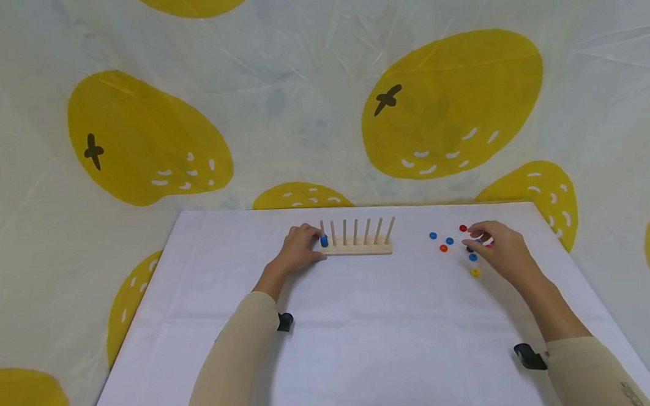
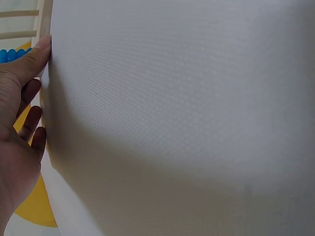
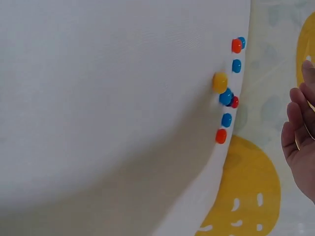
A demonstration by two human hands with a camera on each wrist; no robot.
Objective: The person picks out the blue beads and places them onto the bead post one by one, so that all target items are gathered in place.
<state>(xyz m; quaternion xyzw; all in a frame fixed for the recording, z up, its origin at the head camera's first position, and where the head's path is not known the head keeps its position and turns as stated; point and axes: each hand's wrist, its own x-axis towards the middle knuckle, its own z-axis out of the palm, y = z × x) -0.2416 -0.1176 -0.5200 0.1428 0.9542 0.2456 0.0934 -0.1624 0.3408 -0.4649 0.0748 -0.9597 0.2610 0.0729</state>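
A wooden peg stand (image 1: 355,249) with a row of upright pegs is on the white table. Blue beads (image 1: 324,241) are stacked on its leftmost peg; they also show at the edge of the left wrist view. My left hand (image 1: 300,247) grips the stand's left end, thumb along the front of the base and fingers behind. Above the loose beads hovers my right hand (image 1: 498,246), thumb and index finger apart. No bead shows between its fingers, though part of the hand is cut off in the right wrist view. A dark bead (image 1: 469,249) lies under the thumb.
Scattered around the right hand are several beads: a yellow bead (image 1: 474,272), a blue bead (image 1: 433,236), an orange-red bead (image 1: 443,247) and a red bead (image 1: 463,227) among them. Behind the table's far edge hangs a cloth (image 1: 299,137) printed with large yellow fruit.
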